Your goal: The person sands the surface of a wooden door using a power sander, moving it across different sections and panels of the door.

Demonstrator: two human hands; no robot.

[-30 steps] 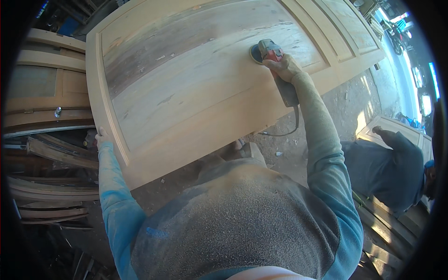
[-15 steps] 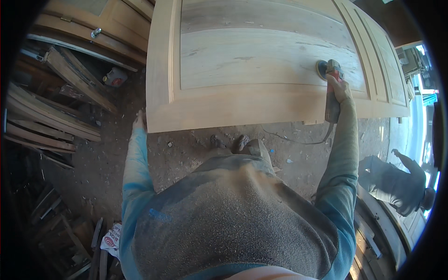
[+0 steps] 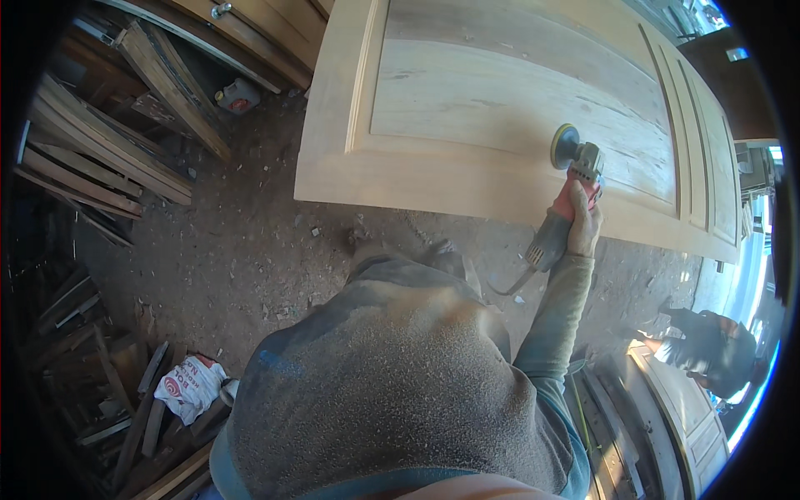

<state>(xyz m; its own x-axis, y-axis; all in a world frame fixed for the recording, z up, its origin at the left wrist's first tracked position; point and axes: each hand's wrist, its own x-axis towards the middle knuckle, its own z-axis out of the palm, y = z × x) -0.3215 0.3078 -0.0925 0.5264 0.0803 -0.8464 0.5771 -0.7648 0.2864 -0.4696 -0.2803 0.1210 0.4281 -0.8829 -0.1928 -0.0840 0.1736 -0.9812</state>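
My right hand is wrapped around the red and grey body of an angle grinder. The grinder's round sanding disc is tilted over the near part of a pale wooden panel door; whether it touches the wood I cannot tell. A cord trails from the grinder's rear end, which reaches past the door's near edge. Sanding dust makes a darker, hazy patch on the panel left of the disc. My left hand is out of sight; only a bit of teal left sleeve shows low at the side of my dusty apron.
Curved timber pieces are stacked at the left, near a plastic jug. Scrap wood and a white printed bag lie at the lower left. Another person is at the right, beside leaning wooden panels. Chips litter the floor.
My left hand has left the door's near left corner and dropped out of view. The grinder has come nearer to me, its disc tipped up and its rear swung left. My view has shifted.
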